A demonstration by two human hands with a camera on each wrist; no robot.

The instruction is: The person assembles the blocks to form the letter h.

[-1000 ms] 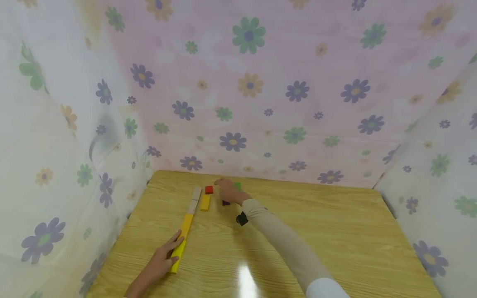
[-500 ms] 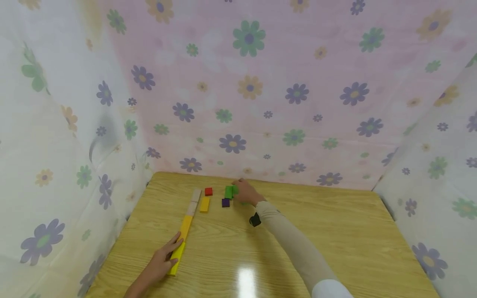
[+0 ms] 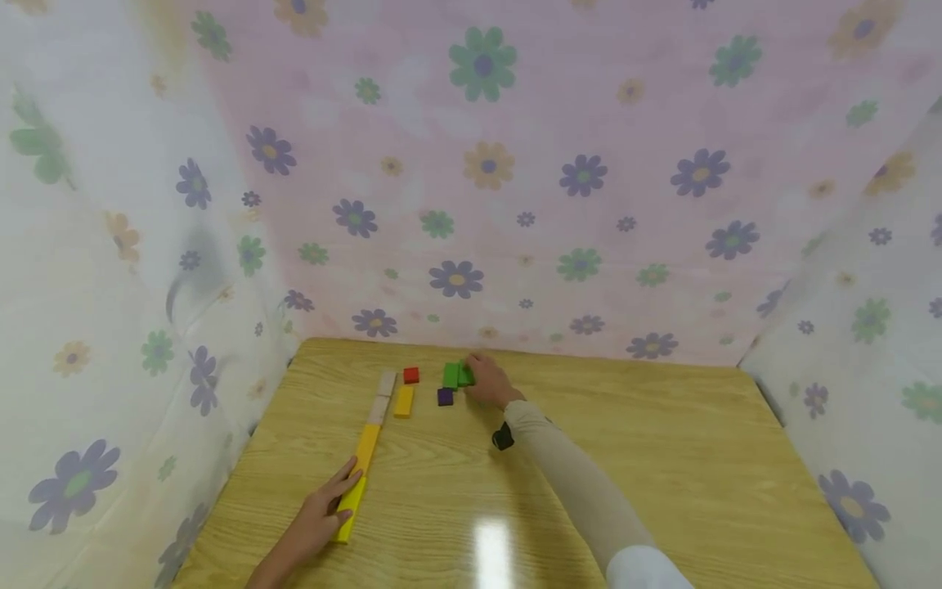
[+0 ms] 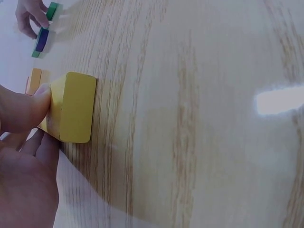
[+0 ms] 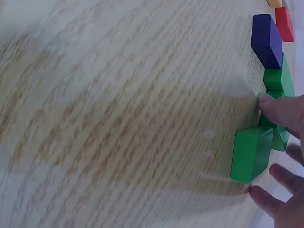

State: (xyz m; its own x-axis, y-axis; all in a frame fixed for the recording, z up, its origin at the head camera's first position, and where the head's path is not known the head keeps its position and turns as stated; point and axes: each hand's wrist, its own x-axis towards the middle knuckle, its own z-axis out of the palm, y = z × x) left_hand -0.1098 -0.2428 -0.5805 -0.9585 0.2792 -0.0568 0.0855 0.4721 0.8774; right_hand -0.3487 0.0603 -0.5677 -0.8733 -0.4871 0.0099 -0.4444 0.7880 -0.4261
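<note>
Touching the green block (image 5: 268, 121) with its thumb, the right grip (image 3: 491, 383) is near the far edge of the counter (image 3: 662, 458), its other fingers apart; whether any of them closes on the block from behind, I can't tell from my end. A second ago I had that grip farther left; since then it has swung right, baring the purple block (image 3: 445, 397) and a second green (image 3: 451, 376), and over the last half-second it has hardly moved. I take that to mean the handling has settled among the greens. The block sits between that second green and a third (image 5: 249, 154); all are flat-faced and smooth, with crisp edges, and the purple is a squat piece just beside. Going outward, I get a red stub (image 3: 411, 375), a loose orange bar (image 3: 404, 402), then an unchanged straight row: two pale pieces (image 3: 379, 409) like bare wood, an orange one (image 3: 370, 442) and the yellow block (image 4: 76, 107). My left grip (image 3: 320, 511) stays clamped on that yellow, thumb against fingers, its end face a round-cornered rectangle. Streaky woodgrain and a glossy glare mark the counter; creased floral cloth (image 3: 530, 262) hangs behind.
</note>
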